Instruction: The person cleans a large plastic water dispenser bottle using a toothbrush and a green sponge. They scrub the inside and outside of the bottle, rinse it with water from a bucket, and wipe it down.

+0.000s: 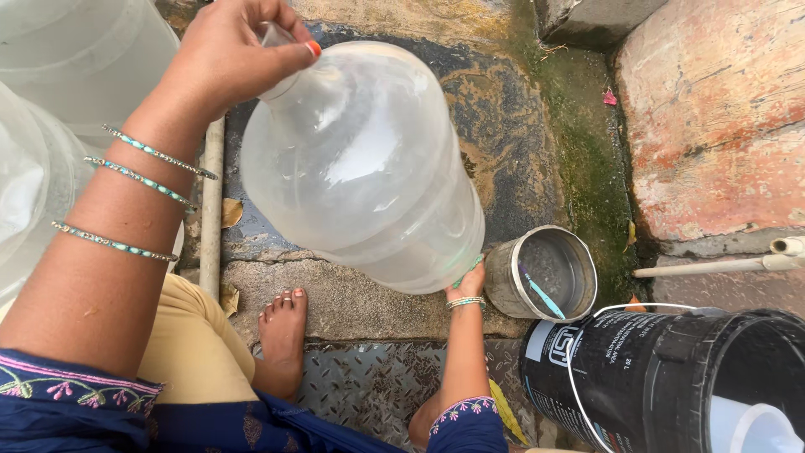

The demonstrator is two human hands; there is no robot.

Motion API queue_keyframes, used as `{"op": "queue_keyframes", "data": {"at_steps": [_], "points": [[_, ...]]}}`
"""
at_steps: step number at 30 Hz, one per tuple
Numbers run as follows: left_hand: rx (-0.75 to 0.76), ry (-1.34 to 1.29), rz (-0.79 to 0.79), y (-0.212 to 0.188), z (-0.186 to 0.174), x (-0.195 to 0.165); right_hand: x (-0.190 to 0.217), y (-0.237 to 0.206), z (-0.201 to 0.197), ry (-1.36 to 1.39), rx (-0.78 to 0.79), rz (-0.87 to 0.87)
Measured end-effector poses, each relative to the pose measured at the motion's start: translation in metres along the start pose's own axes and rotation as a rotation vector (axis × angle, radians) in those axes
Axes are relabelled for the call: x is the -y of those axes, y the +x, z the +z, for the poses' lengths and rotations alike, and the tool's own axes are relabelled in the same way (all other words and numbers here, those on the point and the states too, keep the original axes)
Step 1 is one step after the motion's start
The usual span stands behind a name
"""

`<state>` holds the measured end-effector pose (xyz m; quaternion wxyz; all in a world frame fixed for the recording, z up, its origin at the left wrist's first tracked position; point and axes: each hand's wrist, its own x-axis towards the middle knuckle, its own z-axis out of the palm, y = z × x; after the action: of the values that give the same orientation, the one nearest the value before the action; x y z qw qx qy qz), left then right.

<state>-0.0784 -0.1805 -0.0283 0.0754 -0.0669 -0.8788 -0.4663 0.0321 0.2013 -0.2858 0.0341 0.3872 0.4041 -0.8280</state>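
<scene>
A large clear plastic water jug (369, 168) is tilted above the wet stone ground. My left hand (231, 54) is closed around its neck at the top, covering the mouth. My right hand (470, 281) reaches under the jug's base and presses against it; most of that hand is hidden behind the jug. Teal bangles ring both wrists. A little water lies in the jug's lower side.
A steel pot (545, 273) with a blue-handled brush inside stands right of the jug. A black bucket (671, 377) with a wire handle sits at lower right. More clear jugs (75, 59) stand at left. My bare foot (283, 331) rests by a metal plate. White pipes (721, 264) run at right.
</scene>
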Motion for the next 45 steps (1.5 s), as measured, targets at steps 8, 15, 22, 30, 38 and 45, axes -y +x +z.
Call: {"op": "queue_keyframes", "data": {"at_steps": [8, 15, 22, 30, 38, 45], "points": [[-0.04, 0.383, 0.052, -0.003, -0.016, 0.031, 0.039, 0.017, 0.016, -0.769, 0.102, -0.35], [-0.038, 0.476, -0.01, -0.003, -0.007, 0.032, 0.032, -0.085, 0.124, -0.976, 0.24, -0.795], [-0.113, 0.561, -0.011, -0.012, -0.004, 0.025, -0.033, -0.17, 0.155, -1.092, 0.149, -1.377], [-0.065, 0.636, -0.08, -0.005, -0.011, 0.045, -0.004, -0.019, 0.017, -1.245, -0.302, -0.682], [-0.331, 0.487, 0.2, 0.004, 0.024, 0.051, -0.025, -0.053, 0.047, -0.611, 0.025, -0.985], [-0.367, 0.456, 0.091, 0.0, 0.035, 0.01, -0.064, -0.149, 0.107, -0.979, 0.233, -1.59]]}}
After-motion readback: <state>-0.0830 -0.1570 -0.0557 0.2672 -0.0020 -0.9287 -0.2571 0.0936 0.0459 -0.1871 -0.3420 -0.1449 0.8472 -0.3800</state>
